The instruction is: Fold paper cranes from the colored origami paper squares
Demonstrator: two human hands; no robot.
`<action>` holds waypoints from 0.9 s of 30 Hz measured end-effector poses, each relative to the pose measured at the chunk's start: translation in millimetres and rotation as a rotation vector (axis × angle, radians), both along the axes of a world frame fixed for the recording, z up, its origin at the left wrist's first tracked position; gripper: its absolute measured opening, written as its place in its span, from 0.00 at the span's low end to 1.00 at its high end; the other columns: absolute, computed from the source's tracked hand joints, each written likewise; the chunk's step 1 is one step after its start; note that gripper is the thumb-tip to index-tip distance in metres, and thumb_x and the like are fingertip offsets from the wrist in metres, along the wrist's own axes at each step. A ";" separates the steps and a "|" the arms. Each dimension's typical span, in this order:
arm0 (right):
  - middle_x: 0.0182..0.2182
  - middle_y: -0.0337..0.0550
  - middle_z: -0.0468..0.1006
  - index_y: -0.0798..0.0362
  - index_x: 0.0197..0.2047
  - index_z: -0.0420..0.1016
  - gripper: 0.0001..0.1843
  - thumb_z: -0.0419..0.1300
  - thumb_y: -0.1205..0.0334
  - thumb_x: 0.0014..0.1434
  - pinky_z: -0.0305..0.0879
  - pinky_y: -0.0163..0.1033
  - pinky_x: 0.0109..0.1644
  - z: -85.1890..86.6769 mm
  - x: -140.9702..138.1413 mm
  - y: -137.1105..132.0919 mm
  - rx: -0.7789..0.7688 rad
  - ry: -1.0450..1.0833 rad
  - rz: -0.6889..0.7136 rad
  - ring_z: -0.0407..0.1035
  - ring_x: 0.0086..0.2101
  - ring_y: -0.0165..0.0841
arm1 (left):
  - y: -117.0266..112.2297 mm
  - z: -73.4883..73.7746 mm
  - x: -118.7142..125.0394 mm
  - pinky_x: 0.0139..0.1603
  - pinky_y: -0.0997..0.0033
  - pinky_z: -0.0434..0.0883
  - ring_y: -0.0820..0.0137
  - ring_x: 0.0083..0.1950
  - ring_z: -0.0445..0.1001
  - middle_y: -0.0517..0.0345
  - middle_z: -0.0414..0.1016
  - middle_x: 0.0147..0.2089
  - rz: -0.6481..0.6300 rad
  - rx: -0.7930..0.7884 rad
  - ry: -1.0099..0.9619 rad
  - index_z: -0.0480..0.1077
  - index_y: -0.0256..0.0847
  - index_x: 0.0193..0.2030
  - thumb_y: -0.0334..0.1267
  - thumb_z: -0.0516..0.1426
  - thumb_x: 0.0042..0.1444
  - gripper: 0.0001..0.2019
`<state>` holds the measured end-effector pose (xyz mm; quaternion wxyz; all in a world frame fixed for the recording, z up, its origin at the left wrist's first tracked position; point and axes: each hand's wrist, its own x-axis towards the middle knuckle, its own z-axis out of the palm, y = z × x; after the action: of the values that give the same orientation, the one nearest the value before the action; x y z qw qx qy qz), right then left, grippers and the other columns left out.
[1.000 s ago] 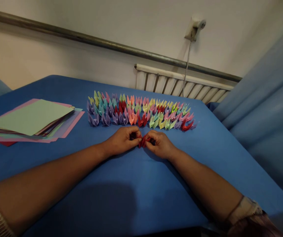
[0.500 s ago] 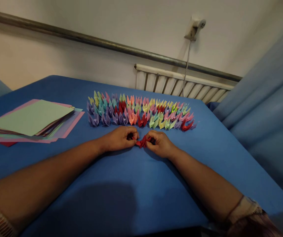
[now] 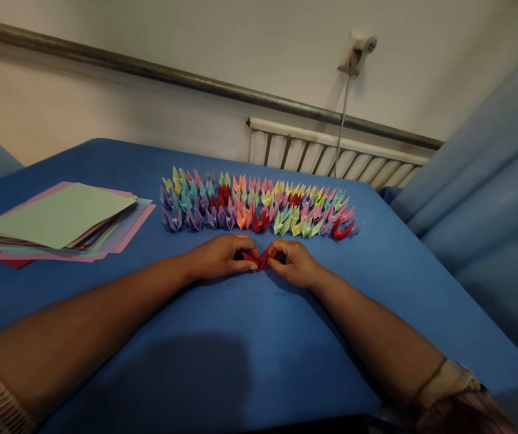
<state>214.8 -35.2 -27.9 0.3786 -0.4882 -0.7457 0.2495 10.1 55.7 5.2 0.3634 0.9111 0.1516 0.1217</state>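
Observation:
A red origami crane (image 3: 263, 260) is held just above the blue table, between my two hands. My left hand (image 3: 225, 255) pinches its left side between thumb and fingers. On the other side, my right hand (image 3: 295, 263) grips the right part of the crane, fingers curled. Parts of the folded paper are hidden behind the fingertips. Right beyond my hands stand several rows of origami cranes (image 3: 245, 214) in purple, pink, red, yellow, green and blue.
A stack of coloured paper sheets (image 3: 60, 217), pale green on top, lies at the left of the blue table (image 3: 186, 361). Behind are a wall rail (image 3: 204, 84), a radiator (image 3: 331, 144) and a socket with a plug and cord (image 3: 354, 54). A blue curtain (image 3: 489, 199) hangs at right.
My left hand has shifted slightly right and its fingers have changed their hold on the red crane. The right hand stays nearly in place.

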 end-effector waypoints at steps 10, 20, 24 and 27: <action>0.28 0.36 0.74 0.52 0.30 0.72 0.07 0.58 0.74 0.54 0.60 0.33 0.34 -0.1 -1.0 -0.3 0.026 -0.056 -0.014 0.65 0.28 0.27 | 1.1 0.2 -1.6 0.33 0.76 0.65 0.72 0.32 0.72 0.60 0.77 0.31 0.058 -0.147 0.050 0.77 0.41 0.36 0.42 0.61 0.54 0.08; 0.31 0.37 0.76 0.51 0.31 0.73 0.06 0.59 0.71 0.56 0.63 0.34 0.35 -0.7 -1.2 -0.9 -0.032 0.020 -0.003 0.67 0.29 0.27 | 3.5 2.8 1.6 0.39 0.73 0.68 0.71 0.35 0.73 0.59 0.76 0.33 0.108 -0.210 0.005 0.76 0.40 0.33 0.40 0.61 0.54 0.07; 0.30 0.38 0.76 0.52 0.31 0.73 0.04 0.61 0.66 0.58 0.63 0.34 0.34 -1.4 0.3 -0.2 -0.086 0.087 0.004 0.67 0.28 0.27 | 3.4 1.3 1.1 0.36 0.73 0.68 0.71 0.33 0.73 0.59 0.76 0.32 0.115 -0.270 0.019 0.75 0.39 0.33 0.41 0.61 0.52 0.07; 0.26 0.36 0.74 0.52 0.32 0.73 0.04 0.61 0.63 0.58 0.61 0.33 0.31 -2.2 2.3 1.2 -0.121 0.110 -0.011 0.64 0.25 0.26 | 3.1 1.2 0.7 0.37 0.73 0.68 0.71 0.35 0.73 0.58 0.77 0.33 0.098 -0.264 0.022 0.76 0.39 0.34 0.40 0.60 0.53 0.07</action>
<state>217.1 -34.1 -30.1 0.3901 -0.4999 -0.7048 0.3182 10.8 58.8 6.4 0.4719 0.8482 0.2146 0.1084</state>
